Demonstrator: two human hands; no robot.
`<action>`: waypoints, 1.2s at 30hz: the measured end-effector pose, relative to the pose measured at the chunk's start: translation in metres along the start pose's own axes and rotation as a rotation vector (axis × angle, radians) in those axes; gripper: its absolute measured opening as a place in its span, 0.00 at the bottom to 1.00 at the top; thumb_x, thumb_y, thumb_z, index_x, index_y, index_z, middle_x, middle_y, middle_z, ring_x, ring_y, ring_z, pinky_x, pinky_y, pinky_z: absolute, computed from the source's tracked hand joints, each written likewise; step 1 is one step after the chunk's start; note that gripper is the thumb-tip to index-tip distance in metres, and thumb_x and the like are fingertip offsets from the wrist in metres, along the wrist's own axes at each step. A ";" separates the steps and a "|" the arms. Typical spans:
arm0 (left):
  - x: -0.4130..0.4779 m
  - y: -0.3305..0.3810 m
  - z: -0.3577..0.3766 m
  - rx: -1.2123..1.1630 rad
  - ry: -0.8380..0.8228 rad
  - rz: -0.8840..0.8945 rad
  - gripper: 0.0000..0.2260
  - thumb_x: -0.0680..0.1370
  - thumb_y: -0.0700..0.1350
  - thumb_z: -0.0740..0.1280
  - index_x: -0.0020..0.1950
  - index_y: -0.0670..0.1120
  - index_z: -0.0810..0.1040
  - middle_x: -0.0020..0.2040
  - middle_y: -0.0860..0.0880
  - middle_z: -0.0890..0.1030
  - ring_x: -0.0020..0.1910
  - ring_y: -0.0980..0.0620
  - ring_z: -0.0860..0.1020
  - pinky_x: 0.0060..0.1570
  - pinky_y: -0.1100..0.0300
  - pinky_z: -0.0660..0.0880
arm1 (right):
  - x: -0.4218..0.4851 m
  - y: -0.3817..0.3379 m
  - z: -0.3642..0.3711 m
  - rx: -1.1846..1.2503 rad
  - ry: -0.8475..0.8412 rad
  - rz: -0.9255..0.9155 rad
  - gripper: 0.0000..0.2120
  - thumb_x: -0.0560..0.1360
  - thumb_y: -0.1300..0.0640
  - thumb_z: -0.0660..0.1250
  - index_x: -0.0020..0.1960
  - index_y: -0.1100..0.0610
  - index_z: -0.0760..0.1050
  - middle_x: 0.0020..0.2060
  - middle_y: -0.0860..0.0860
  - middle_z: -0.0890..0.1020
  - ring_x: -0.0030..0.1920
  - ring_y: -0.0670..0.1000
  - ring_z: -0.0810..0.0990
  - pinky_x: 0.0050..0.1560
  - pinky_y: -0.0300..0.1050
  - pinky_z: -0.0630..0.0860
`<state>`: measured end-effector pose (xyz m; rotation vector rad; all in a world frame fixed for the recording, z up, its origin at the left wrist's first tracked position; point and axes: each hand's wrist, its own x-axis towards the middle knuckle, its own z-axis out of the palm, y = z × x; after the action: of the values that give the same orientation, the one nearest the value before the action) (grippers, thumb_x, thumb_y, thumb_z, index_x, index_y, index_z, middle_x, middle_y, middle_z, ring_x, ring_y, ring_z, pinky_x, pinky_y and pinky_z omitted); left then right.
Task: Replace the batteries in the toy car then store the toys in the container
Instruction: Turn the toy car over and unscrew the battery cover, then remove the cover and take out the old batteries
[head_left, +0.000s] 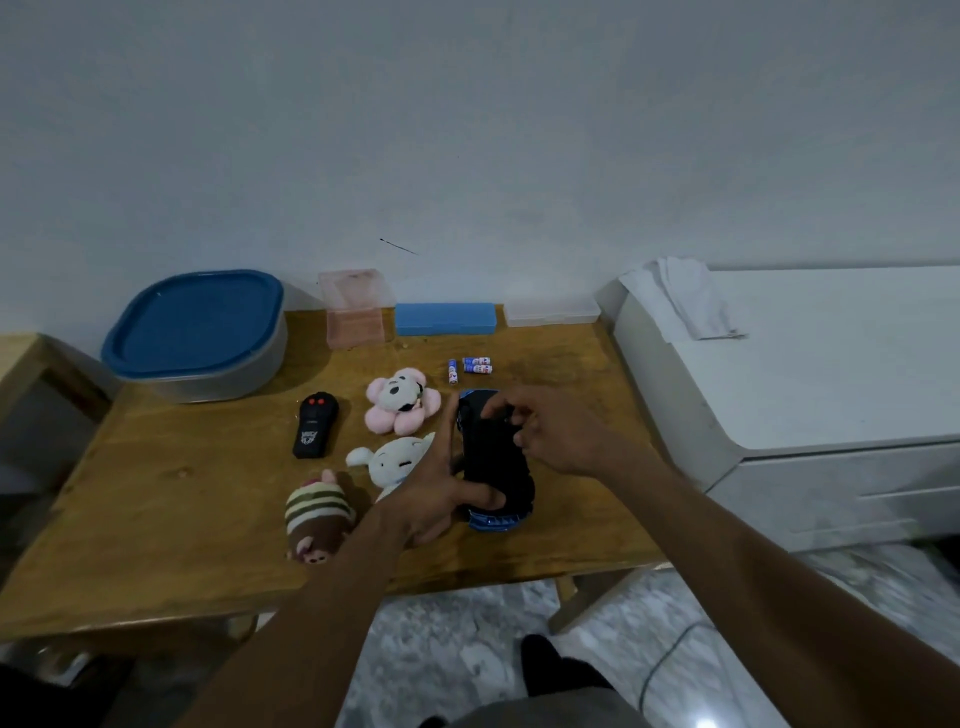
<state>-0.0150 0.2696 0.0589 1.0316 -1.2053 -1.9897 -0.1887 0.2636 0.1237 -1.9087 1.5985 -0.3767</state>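
On table (156, 493) — both hands grip upturned toy car (496, 467): left hand (436, 499) near end, right hand (550, 431) far.

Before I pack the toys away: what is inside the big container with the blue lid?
Cannot tell. The blue lid sits closed on the grey container, covering its inside; only the lid's top and the outer wall show.

Lighting is dim and even, with a cool grey cast over the wall (467, 130). Soft shadows fall on the tabletop (182, 493) near the container (197, 338) and plush toys (400, 400). A bright glare spot shows on the floor (706, 722) at the near right. Overall focus is soft; small labels are unreadable. Wide-angle distortion bends the tabletop edges and the forearms.
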 end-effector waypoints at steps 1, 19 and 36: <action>0.003 0.000 0.002 0.002 -0.003 -0.009 0.53 0.67 0.20 0.67 0.74 0.68 0.52 0.67 0.47 0.74 0.63 0.45 0.76 0.49 0.54 0.80 | 0.001 0.004 -0.003 0.006 -0.008 0.002 0.22 0.72 0.70 0.65 0.59 0.47 0.75 0.51 0.49 0.75 0.51 0.49 0.75 0.49 0.44 0.77; 0.054 -0.014 0.023 -0.130 0.129 0.007 0.55 0.65 0.17 0.64 0.74 0.68 0.55 0.67 0.40 0.75 0.62 0.37 0.77 0.57 0.38 0.76 | 0.003 0.111 -0.052 0.082 -0.040 0.138 0.21 0.71 0.74 0.61 0.56 0.55 0.77 0.39 0.42 0.71 0.40 0.44 0.72 0.45 0.50 0.75; 0.070 -0.016 0.042 -0.120 0.208 -0.069 0.55 0.67 0.18 0.63 0.75 0.68 0.50 0.64 0.48 0.78 0.60 0.43 0.79 0.58 0.42 0.76 | 0.003 0.164 0.000 -0.008 -0.284 0.113 0.24 0.72 0.73 0.61 0.64 0.55 0.73 0.46 0.46 0.72 0.50 0.47 0.70 0.36 0.30 0.64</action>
<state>-0.0888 0.2397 0.0344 1.1999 -0.9404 -1.9254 -0.3165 0.2476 0.0222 -1.7775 1.5094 -0.0482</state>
